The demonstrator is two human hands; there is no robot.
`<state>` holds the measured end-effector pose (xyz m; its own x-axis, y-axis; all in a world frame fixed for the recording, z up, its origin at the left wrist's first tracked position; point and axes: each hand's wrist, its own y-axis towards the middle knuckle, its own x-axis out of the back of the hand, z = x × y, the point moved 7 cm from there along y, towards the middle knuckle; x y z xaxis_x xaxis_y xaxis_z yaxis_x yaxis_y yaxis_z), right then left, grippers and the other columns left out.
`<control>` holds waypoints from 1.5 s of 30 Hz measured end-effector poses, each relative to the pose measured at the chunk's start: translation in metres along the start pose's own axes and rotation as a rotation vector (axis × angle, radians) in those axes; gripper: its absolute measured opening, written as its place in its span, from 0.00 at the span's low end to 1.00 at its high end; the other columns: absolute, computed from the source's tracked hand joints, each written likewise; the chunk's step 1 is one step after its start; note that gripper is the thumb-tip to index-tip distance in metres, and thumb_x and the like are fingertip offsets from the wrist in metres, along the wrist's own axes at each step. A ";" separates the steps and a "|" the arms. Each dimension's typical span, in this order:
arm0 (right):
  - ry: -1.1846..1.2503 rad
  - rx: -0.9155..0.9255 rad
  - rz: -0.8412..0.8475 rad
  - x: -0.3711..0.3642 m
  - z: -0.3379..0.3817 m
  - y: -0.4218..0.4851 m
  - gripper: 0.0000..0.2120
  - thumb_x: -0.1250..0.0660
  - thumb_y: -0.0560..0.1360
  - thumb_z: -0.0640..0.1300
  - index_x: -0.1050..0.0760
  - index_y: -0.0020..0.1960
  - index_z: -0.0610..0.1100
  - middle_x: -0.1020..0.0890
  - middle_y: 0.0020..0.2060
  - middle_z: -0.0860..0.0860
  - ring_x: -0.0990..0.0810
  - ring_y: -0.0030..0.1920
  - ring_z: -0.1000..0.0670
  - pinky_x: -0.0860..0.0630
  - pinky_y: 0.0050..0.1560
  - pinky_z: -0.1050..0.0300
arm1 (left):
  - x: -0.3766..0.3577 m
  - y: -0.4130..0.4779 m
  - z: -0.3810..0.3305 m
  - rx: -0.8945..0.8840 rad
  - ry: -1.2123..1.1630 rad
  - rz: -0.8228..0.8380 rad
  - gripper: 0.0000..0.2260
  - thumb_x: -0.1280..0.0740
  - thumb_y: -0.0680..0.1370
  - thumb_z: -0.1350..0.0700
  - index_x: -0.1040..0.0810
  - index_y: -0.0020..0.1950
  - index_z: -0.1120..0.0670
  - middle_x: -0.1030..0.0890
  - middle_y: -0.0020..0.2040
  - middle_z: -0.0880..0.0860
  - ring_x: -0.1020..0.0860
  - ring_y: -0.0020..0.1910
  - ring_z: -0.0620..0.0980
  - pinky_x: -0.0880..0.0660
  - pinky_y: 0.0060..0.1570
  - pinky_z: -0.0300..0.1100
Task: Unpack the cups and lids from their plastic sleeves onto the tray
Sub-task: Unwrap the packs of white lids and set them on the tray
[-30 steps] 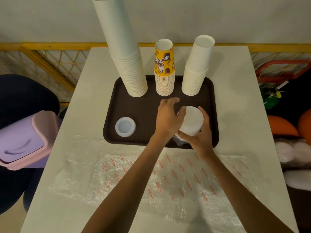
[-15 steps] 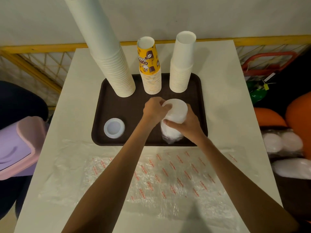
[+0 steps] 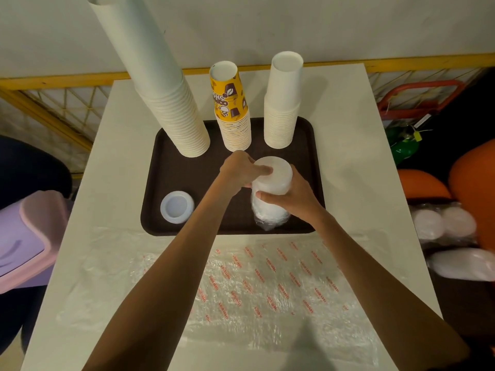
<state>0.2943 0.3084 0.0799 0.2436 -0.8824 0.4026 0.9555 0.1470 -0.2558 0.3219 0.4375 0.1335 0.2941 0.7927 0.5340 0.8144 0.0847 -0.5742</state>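
At the front edge of the tray (image 3: pixel 171 172), fingers of the left hand (image 3: pixel 237 171) grip the top of the lid stack (image 3: pixel 277 179) (sleeve (image 3: pixel 265 223) bunched low). Fingers of the right hand (image 3: pixel 293 196) wrap its side. Bare tray lies leftward.

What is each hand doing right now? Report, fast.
Left hand: grips the top of the lid stack.
Right hand: grips the same lid stack's side.

Head camera looks steeply down, close over the tray (image 3: pixel 308 129).
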 end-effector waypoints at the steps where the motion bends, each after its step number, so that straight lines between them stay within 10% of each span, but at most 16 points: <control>1: 0.003 0.001 -0.002 0.000 0.000 0.000 0.39 0.25 0.68 0.50 0.40 0.73 0.46 0.29 0.66 0.48 0.30 0.65 0.51 0.34 0.59 0.64 | 0.001 0.000 -0.001 -0.003 -0.011 -0.001 0.17 0.28 0.74 0.52 0.25 0.57 0.59 0.23 0.53 0.55 0.22 0.47 0.51 0.22 0.52 0.43; 9: 0.034 0.049 0.007 -0.001 -0.001 -0.007 0.40 0.23 0.66 0.47 0.40 0.72 0.46 0.28 0.62 0.51 0.31 0.60 0.56 0.32 0.60 0.64 | -0.001 -0.010 -0.003 -0.018 -0.052 0.040 0.10 0.31 0.76 0.54 0.29 0.53 0.55 0.26 0.52 0.52 0.28 0.42 0.47 0.32 0.35 0.33; 24: 0.013 0.161 -0.085 -0.010 -0.005 -0.018 0.43 0.22 0.62 0.51 0.39 0.70 0.44 0.30 0.60 0.54 0.30 0.60 0.54 0.31 0.56 0.73 | 0.014 -0.025 0.040 -0.078 -0.560 0.149 0.03 0.32 0.77 0.57 0.25 0.48 0.51 0.22 0.47 0.47 0.25 0.45 0.45 0.28 0.43 0.36; 36: 0.022 0.161 -0.116 -0.017 -0.004 -0.013 0.44 0.24 0.60 0.56 0.38 0.70 0.47 0.31 0.61 0.57 0.31 0.63 0.54 0.31 0.59 0.69 | 0.107 0.011 0.157 0.229 -0.579 -0.476 0.17 0.29 0.75 0.53 0.24 0.60 0.60 0.21 0.55 0.57 0.23 0.51 0.54 0.24 0.52 0.44; 45: 0.031 0.155 -0.148 -0.021 -0.004 -0.009 0.42 0.20 0.62 0.46 0.39 0.70 0.45 0.31 0.61 0.55 0.31 0.62 0.53 0.28 0.64 0.54 | 0.114 0.034 0.162 0.142 -0.381 -0.569 0.16 0.29 0.75 0.53 0.24 0.59 0.59 0.20 0.55 0.58 0.21 0.54 0.57 0.23 0.56 0.50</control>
<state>0.2799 0.3242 0.0701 0.0954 -0.9126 0.3975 0.9952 0.0794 -0.0564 0.3016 0.6283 0.0741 -0.3759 0.7559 0.5361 0.7086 0.6072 -0.3593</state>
